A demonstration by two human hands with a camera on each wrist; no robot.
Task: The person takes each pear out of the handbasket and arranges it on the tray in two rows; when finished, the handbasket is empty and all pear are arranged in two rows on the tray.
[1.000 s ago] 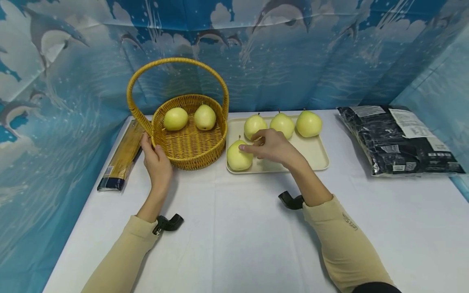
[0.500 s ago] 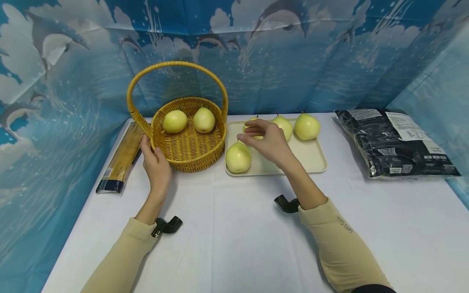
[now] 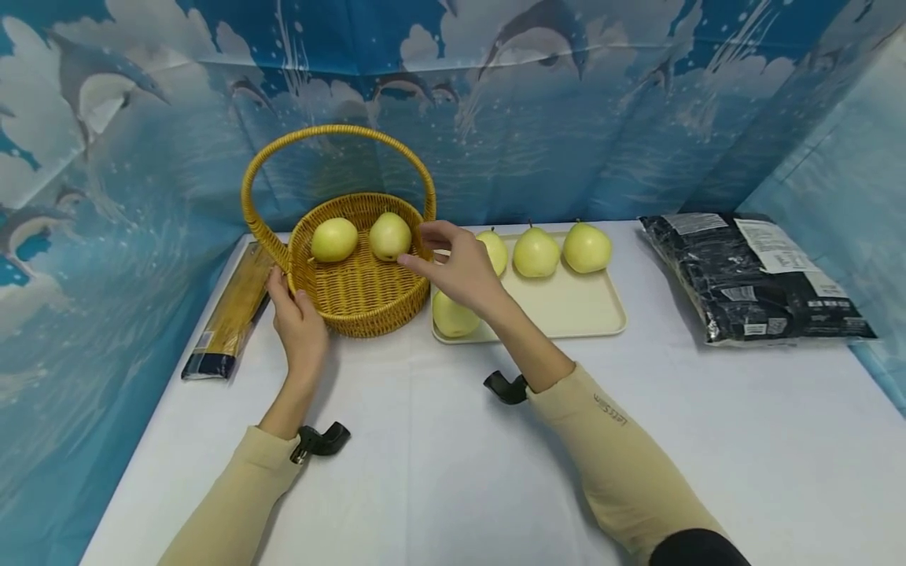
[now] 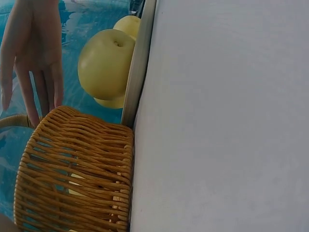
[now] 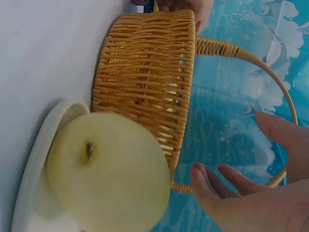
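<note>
basket [image 3: 375,321] in left grip [image 3: 300,332], pears [image 3: 334,240] inside

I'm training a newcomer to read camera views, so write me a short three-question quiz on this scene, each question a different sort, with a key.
1. Count: how many pears lie in the wicker basket?
2. True or false: the right hand is gripping a pear.
3. Name it: in the head view, what lies to the right of the tray?

Key
1. Two.
2. False; the right hand is open and holds nothing.
3. A black package with white labels.
</note>
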